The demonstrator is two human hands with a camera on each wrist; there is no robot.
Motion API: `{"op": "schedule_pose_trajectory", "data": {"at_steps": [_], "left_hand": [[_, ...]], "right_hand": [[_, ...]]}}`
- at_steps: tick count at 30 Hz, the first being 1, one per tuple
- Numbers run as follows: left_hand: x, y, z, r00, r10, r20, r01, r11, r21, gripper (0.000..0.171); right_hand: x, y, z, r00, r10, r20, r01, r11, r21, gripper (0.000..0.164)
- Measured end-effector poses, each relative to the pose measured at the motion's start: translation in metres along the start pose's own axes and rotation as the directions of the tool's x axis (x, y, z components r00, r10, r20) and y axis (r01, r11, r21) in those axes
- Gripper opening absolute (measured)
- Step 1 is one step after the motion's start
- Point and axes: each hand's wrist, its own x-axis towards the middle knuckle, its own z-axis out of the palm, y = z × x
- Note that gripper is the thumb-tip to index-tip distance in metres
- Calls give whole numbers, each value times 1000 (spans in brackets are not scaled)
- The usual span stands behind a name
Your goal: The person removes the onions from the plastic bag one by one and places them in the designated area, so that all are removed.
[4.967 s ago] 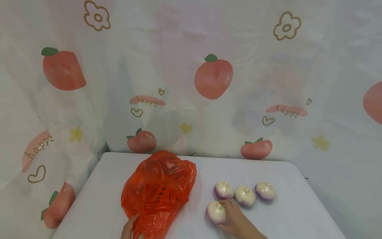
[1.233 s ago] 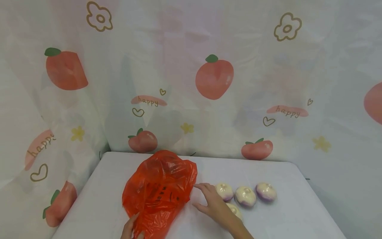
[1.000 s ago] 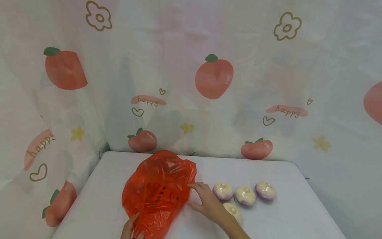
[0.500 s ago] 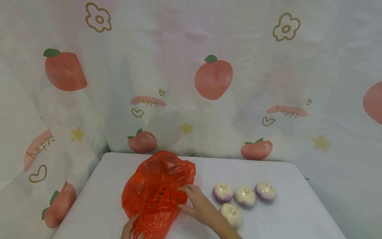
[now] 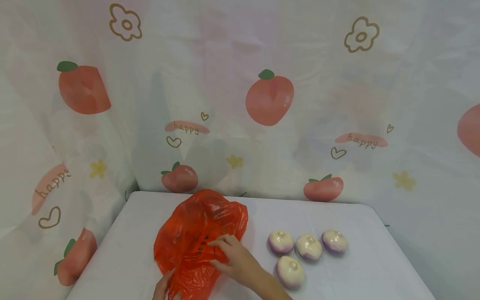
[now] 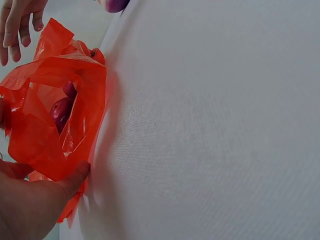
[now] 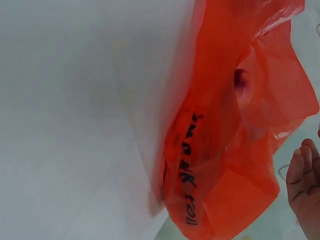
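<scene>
A red plastic bag [image 5: 200,241] with black print lies on the left half of the white table. My left hand [image 5: 163,286] holds its near edge, thumb and fingers around the plastic. Through the bag's mouth in the left wrist view, a dark purple shiny thing [image 6: 61,111] shows inside; its kind is unclear. My right hand [image 5: 238,261], fingers loosely bent and apart, hovers over the bag's right side and holds nothing. To its right sits a white-and-purple turnip-like bulb [image 5: 290,272]. Behind it are similar bulbs: one left [image 5: 280,242], one middle [image 5: 309,247], one right [image 5: 334,241].
The white-covered table [image 5: 360,275] ends at a back edge close to a hanging cloth [image 5: 225,83] printed with fruit and flowers. More of this cloth hangs along the left side.
Five seconds ago my right hand gripped the nearest bulb. It has let go and moved left over the bag; that bulb sits slightly further right. My left hand stays at the bag.
</scene>
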Motion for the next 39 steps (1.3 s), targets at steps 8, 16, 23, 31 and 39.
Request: {"op": "schedule_pose_trajectory", "data": {"at_steps": [8, 16, 23, 31, 39], "left_hand": [[2, 1, -1, 1000, 4, 15, -3, 1000, -16, 100], [-1, -3, 2, 995, 96, -12, -96, 995, 6, 113], [-4, 0, 5, 998, 55, -15, -55, 998, 0, 99], [-2, -4, 2, 998, 59, 21, -58, 998, -29, 106], [-4, 3, -2, 1000, 16, 15, -15, 999, -42, 97]], "right_hand": [[6, -10, 5, 994, 17, 110, -21, 999, 36, 37], [13, -15, 17, 983, 38, 181, -42, 999, 18, 36], [23, -16, 24, 953, 162, 255, -156, 987, -42, 36], [34, -10, 37, 921, 253, 297, -236, 967, -92, 41], [39, -4, 47, 921, 278, 273, -268, 961, -74, 47]]}}
